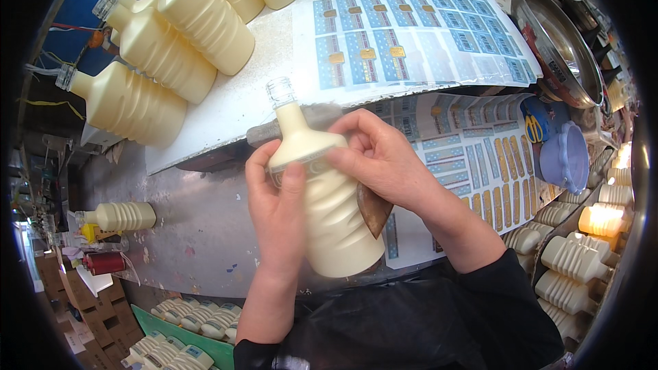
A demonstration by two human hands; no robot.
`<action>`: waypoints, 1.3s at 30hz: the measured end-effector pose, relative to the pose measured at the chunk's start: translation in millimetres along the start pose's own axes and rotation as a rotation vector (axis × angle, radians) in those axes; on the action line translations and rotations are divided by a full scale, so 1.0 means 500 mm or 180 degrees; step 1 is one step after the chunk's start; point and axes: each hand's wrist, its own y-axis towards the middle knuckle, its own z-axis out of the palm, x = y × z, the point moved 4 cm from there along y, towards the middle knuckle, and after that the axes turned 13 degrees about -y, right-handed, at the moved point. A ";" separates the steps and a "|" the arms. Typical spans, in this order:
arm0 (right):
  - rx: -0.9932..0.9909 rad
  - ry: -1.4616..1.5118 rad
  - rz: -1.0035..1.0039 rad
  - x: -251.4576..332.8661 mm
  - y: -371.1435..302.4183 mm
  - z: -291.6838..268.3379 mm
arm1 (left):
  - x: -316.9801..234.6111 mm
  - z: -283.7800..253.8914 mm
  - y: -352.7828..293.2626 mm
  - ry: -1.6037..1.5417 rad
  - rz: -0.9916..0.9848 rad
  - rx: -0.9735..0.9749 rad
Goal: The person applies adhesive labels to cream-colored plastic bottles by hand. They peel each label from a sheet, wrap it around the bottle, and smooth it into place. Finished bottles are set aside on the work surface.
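white boarding forms the raised tabletop (267,48), and below its front edge a lower grey surface (192,233) is spread out to the left. a cream bottle (339,233) is held by both hands just in front of that edge, tilted with its clear-threaded neck pointing away and its base toward the dark clothing; whether the base is rested on anything cannot be told. by the left hand (271,192) the bottle's shoulder is grasped from the side, with the thumb laid over the front, seemingly so that the body is kept from turning. by the thumb and bent fingers of the right hand (377,154) the patterned band (308,166) is pressed at its right part, so the grip appears light and local.

sticker sheets, an upper sheet (418,62) and a lower sheet (473,164), are laid flat to the right, presumably for easy reach. larger bottles (140,106) are grouped at the far left. on the right, movement is limited by the lilac basin (563,154); ahead, by the tabletop's edge. more open room is offered on the left, above the grey surface.
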 end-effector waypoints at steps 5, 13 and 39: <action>0.0015 -0.0002 0.0023 0.001 -0.001 0.000 | -0.002 0.001 0.000 0.0061 0.0016 -0.0003; 0.0406 0.0710 0.0071 0.000 0.003 -0.011 | 0.003 0.001 -0.001 0.0045 0.0000 -0.0059; 0.0177 0.0472 -0.0032 -0.011 -0.003 0.007 | -0.004 0.001 0.001 0.0254 0.0052 -0.0029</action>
